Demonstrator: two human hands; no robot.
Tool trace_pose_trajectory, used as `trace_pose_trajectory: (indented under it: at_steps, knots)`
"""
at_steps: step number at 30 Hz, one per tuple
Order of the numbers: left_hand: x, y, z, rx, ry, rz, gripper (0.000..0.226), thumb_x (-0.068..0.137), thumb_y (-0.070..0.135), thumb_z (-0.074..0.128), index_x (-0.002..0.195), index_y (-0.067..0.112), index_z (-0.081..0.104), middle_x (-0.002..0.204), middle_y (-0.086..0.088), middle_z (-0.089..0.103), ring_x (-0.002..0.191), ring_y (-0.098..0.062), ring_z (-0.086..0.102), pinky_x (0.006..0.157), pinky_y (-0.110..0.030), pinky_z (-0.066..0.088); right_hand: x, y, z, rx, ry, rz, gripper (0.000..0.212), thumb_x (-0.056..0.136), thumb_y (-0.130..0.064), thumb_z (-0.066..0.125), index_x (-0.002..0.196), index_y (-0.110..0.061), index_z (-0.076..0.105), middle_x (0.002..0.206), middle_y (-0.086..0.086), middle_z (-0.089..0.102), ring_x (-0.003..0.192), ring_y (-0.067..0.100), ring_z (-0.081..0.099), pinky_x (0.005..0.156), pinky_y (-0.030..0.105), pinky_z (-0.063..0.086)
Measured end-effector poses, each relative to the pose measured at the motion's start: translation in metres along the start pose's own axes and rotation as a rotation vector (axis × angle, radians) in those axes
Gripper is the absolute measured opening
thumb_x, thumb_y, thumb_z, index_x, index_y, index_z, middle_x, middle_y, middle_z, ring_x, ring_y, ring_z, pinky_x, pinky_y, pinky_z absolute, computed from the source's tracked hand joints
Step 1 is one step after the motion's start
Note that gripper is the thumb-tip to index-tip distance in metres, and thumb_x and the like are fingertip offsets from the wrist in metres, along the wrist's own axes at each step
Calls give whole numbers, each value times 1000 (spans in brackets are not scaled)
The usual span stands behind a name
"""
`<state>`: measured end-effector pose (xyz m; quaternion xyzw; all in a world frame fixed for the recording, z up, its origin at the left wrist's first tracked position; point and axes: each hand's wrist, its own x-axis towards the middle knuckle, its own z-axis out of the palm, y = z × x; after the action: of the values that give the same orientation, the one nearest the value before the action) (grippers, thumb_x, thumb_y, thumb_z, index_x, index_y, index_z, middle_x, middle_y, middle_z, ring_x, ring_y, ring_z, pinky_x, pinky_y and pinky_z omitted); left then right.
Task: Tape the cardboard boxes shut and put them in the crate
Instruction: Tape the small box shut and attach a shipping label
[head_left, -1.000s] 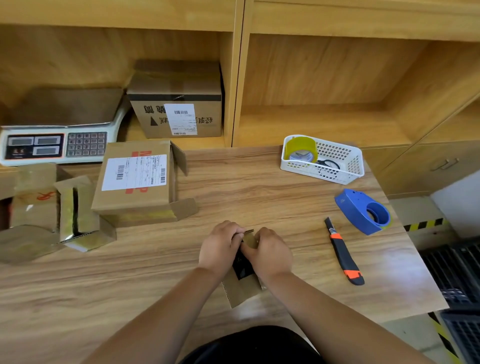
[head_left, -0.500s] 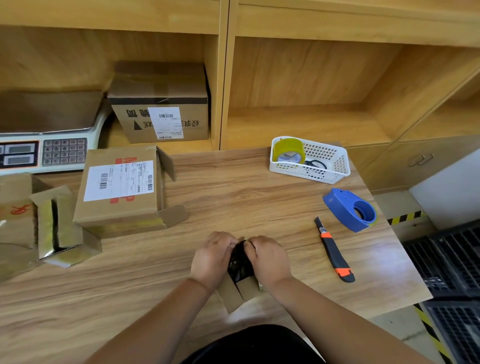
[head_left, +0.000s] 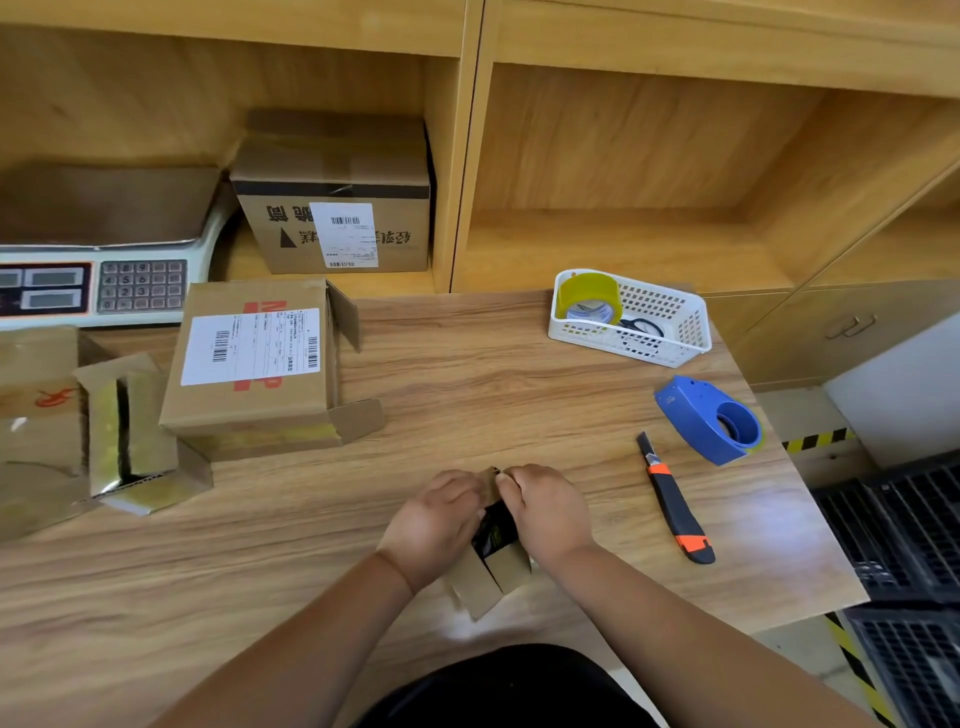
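Note:
A small cardboard box (head_left: 491, 574) stands at the near middle of the wooden table, its top flaps parted over a dark inside. My left hand (head_left: 431, 522) grips its left side with curled fingers. My right hand (head_left: 548, 512) grips the right side and pinches a top flap. A blue tape dispenser (head_left: 709, 418) lies to the right. A larger labelled box (head_left: 254, 364) with open end flaps sits to the left, beside two more opened boxes (head_left: 130, 436). The black crate (head_left: 904, 525) is on the floor at the right.
An orange-and-black utility knife (head_left: 675, 504) lies between my hands and the dispenser. A white basket (head_left: 670, 340) holds a yellow tape roll (head_left: 589, 296) and scissors. A scale (head_left: 93, 286) and a taped box (head_left: 337, 208) sit at the back left.
Both hands stayed on the small box, working its top flaps; the dark opening shows more than a second ago. The camera view has shifted slightly.

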<state>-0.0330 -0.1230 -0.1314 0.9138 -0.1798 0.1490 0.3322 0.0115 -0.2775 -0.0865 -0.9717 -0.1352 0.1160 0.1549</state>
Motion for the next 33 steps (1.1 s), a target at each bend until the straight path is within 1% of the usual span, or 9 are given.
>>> trace_pose_trajectory:
  at_steps: [4,9,12,15,21,23,27,31,33]
  knots:
    - [-11,-1,-6,40,-89,25,26,85,12,60,108,5,71,112,-7,69,110,-24,62,94,-40,51,0,1,3,-26,13,0,36,100,-39,37,98,-15,64,97,2,64,95,20,54,73,32,38]
    - [-17,-3,-16,176,-326,21,42,93,23,51,133,13,54,142,-3,48,136,-20,38,111,-55,18,-3,1,7,-4,41,2,37,94,-50,46,89,-17,63,90,-1,62,90,17,53,67,28,37]
    - [-23,1,-21,135,-259,-38,42,90,20,58,130,8,57,134,-8,56,129,-26,47,108,-53,29,-8,3,10,53,49,-6,34,91,-51,51,97,-20,65,92,-4,62,92,14,54,68,27,39]
    - [-31,2,-28,74,-161,-249,45,90,35,45,122,9,62,124,-6,61,119,-25,53,100,-46,46,-12,7,11,181,44,-34,32,97,-39,47,111,-19,67,103,-1,66,99,17,58,76,27,43]
    - [-38,5,-32,206,-264,-246,42,94,39,33,115,23,66,128,-2,58,123,-28,51,87,-45,49,-3,13,12,304,-115,49,31,96,-35,50,115,-16,66,108,1,67,104,19,57,81,28,44]
    - [-37,2,-33,258,-296,-236,44,95,42,31,118,27,65,132,-1,55,128,-28,47,93,-44,45,0,11,14,346,-164,100,29,94,-37,53,110,-16,67,101,3,67,97,22,60,76,29,45]
    - [-37,-3,-30,64,-363,-356,42,100,42,32,139,32,43,146,10,39,138,-15,29,108,-31,27,6,13,16,339,-217,150,35,93,-40,55,117,-16,63,110,2,66,100,21,61,81,30,47]
    - [-48,8,-31,-178,-249,-562,86,82,78,15,151,25,14,113,-3,65,87,-6,59,72,-24,44,7,18,11,631,-330,361,30,91,-39,60,111,-17,65,111,1,66,99,19,62,84,28,47]
    - [-54,11,-30,-129,-256,-521,104,73,87,8,151,20,1,135,-7,54,110,-14,56,87,-29,45,5,21,5,852,-418,515,19,90,-39,62,97,-22,66,103,1,68,93,18,64,80,32,53]
